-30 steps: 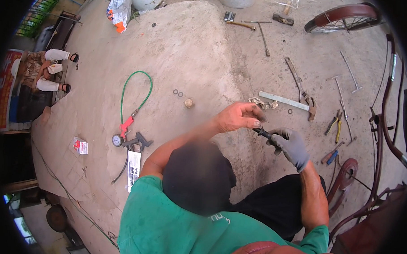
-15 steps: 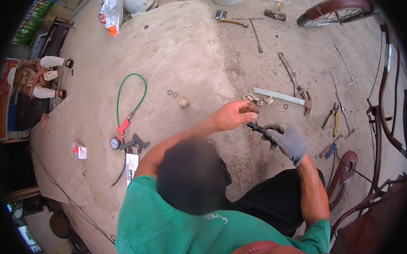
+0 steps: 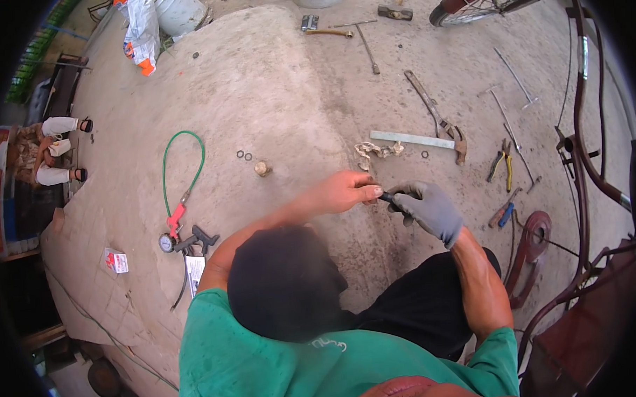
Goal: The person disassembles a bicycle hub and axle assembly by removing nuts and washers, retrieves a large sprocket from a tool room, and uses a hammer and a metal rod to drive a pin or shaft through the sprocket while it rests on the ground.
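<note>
My right hand point(image 3: 428, 210), in a grey work glove, is wrapped around a short black cylindrical part point(image 3: 386, 196). My bare left hand point(image 3: 349, 190) pinches the far end of that part, thumb against the fingers. Glove and fingers hide most of the part, so its exact kind does not show. Just beyond the hands lies a crumpled, dirty rag point(image 3: 376, 151). Beside the rag rests a claw hammer point(image 3: 414, 139) with a pale flat handle.
An adjustable wrench point(image 3: 427, 100), pliers point(image 3: 500, 165), T-handled wrenches point(image 3: 515, 76) and a blue-handled screwdriver point(image 3: 506, 215) lie to the right. A bicycle frame point(image 3: 581, 154) and wheel point(image 3: 493, 0) border that side. At left lie a tyre inflator point(image 3: 175, 228) and small box point(image 3: 116, 261); a person point(image 3: 47, 152) sits beyond.
My left fingers have closed onto the end of the black part, where a gap showed before. The whole scene has shifted left in the view as my head turned.
</note>
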`<state>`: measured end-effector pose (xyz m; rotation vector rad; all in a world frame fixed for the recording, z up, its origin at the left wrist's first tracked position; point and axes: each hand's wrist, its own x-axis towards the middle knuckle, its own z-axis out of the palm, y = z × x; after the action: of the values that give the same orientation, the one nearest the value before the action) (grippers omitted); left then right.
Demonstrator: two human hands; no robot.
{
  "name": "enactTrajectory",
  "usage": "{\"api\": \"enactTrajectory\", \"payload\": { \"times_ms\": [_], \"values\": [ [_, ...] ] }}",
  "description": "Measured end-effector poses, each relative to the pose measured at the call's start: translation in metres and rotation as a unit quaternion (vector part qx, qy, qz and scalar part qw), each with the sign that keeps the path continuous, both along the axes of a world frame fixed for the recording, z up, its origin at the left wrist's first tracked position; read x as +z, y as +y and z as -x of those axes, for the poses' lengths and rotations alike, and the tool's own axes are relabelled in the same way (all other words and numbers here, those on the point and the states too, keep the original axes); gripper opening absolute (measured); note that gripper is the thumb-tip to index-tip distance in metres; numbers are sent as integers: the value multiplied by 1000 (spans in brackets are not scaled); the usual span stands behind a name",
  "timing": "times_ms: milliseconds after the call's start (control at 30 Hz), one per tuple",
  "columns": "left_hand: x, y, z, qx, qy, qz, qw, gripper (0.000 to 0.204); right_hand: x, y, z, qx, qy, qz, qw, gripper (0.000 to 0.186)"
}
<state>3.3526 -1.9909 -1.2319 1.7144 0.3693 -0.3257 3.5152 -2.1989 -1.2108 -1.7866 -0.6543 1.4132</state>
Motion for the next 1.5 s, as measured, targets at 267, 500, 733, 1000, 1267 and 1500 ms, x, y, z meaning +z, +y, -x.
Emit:
{"api": "enactTrajectory", "payload": {
  "times_ms": [267,500,733,1000,1267,1500],
  "values": [
    [-6,12,3,88,-128,100,983,37,4,3,2,-18,12,-3,1000,42],
    [7,9,4,-55,-125,-64,989,36,6,3,1,-17,20,7,1000,41],
    [-2,15,2,52,-63,8,997,39,3,8,1,-18,23,-2,1000,38],
    [-1,22,12,87,-165,144,972,37,2,3,0,-15,25,7,1000,41],
    [-14,3,4,18,32,77,996,38,0,3,0,-21,25,12,999,43],
    [-6,16,2,114,-147,130,974,39,-2,-1,0,-17,39,-7,999,38]
  ]
}}
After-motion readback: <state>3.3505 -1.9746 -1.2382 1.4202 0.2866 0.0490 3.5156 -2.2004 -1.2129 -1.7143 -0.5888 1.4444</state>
